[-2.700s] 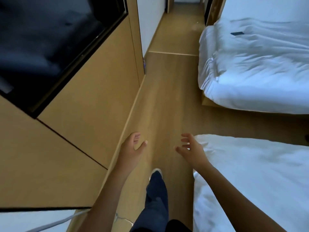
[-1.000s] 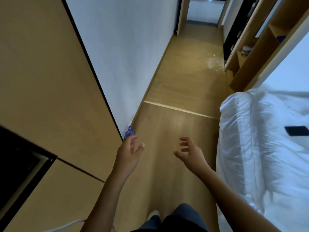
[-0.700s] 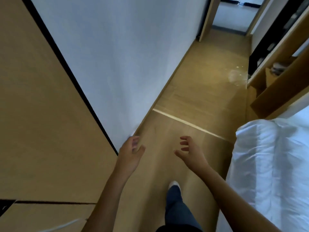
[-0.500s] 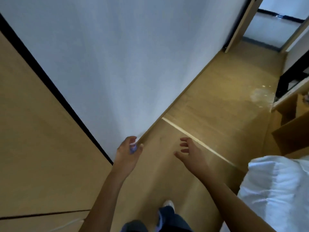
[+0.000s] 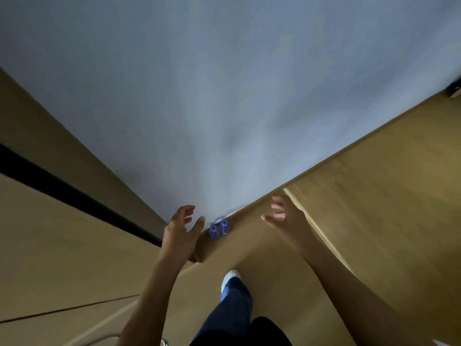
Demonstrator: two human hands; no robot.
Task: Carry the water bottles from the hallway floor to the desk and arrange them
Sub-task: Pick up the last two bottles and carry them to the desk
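The white wall (image 5: pixel 224 96) filled most of my view, meeting the wooden floor (image 5: pixel 374 221) along a baseboard, with a tan wood panel (image 5: pixel 62 245) and its dark strip running off to my left. A leg in dark trousers (image 5: pixel 232 308) ended in a light shoe (image 5: pixel 229 275) planted on the floor, toe pointing toward the corner.

Both arms reached forward. My left hand (image 5: pixel 179 231) hung with the grip spread, fingers loosely curved and holding nothing, its thumb just beside the bottles. My right hand (image 5: pixel 287 218) was likewise spread and empty, well apart from them, above the floor to the right.

The water bottles (image 5: pixel 218 228) stood on the floor, tucked into the corner where the wall met the panel's end: two blue caps seen from above, touching or nearly so. They were small and blurred, so I could not tell whether more stood behind them.

My worry was the tight corner. With the bottles pressed against the wall and each other, I judged a grip closing on one could knock its neighbour over and send it rolling along the baseboard. The panel edge crowded my left hand, so a glancing pinch on a cap might slip. The shoe stood near enough that a further step could kick them.
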